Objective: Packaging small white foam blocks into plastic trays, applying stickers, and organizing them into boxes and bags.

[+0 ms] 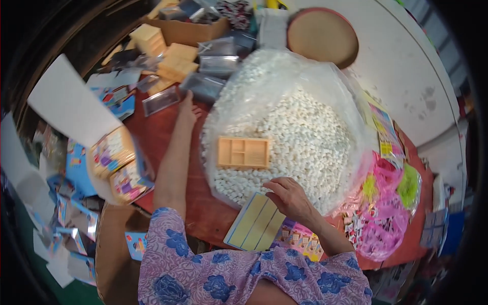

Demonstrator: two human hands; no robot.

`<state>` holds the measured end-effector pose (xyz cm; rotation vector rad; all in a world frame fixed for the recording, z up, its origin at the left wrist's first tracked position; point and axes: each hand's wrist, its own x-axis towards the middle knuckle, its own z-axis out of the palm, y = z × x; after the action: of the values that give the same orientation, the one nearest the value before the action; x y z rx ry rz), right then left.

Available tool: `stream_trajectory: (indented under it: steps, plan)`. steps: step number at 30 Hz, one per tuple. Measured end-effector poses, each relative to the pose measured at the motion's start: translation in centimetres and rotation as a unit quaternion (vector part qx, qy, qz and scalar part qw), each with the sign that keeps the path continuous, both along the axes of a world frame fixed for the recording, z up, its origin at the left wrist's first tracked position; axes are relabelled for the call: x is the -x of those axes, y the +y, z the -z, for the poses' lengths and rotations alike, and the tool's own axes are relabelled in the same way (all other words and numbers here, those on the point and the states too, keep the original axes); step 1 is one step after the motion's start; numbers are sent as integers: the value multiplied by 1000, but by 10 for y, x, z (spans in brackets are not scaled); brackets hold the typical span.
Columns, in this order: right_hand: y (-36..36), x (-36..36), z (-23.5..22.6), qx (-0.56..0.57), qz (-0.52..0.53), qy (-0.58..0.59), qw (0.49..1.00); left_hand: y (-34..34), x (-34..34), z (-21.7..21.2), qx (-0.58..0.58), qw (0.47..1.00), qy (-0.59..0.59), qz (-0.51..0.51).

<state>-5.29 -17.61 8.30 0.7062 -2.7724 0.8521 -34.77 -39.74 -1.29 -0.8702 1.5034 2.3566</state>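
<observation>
The left hand point(190, 108) reaches forward over the red table point(203, 208), its fingertips at the near edge of a clear plastic case point(203, 88); whether the fingers grip that case or only touch it, I cannot tell; another clear lid point(161, 101) lies just to the left of the hand. The right hand point(291, 197) is at the near edge of the heap, palm down with fingers bent; I cannot tell whether it pinches anything; a yellow card point(254, 223) with blue lines lies partly under it, and a colourful printed sheet point(301, 241) sits beside the card.

The tan tray point(259, 153), divided into compartments, rests on the white pieces point(315, 132) at the left side of the heap, between the two hands and apart from both; a large clear bag point(284, 66) surrounds the pieces; more tan trays point(178, 61) are piled beyond the left hand; a pink bag point(384, 223) lies at the right of the table; a round brown disc point(323, 36) is beyond the heap.
</observation>
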Motion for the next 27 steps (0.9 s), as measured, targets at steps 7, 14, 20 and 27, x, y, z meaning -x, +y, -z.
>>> stream_trajectory:
  steps: [7,14,20,27]
  plan:
    - [22,-1,-4,-3,-8,-34,999,6,44,16,72,997,-15,-8]
    - [40,17,-13,-9,29,15,999,-6,58,35,-37,970,111,-213]
    - [115,80,23,55,196,64,977,0,31,-19,-70,994,-68,-50]
    - [241,136,92,-21,353,39,935,-16,54,6,-125,988,-89,3]
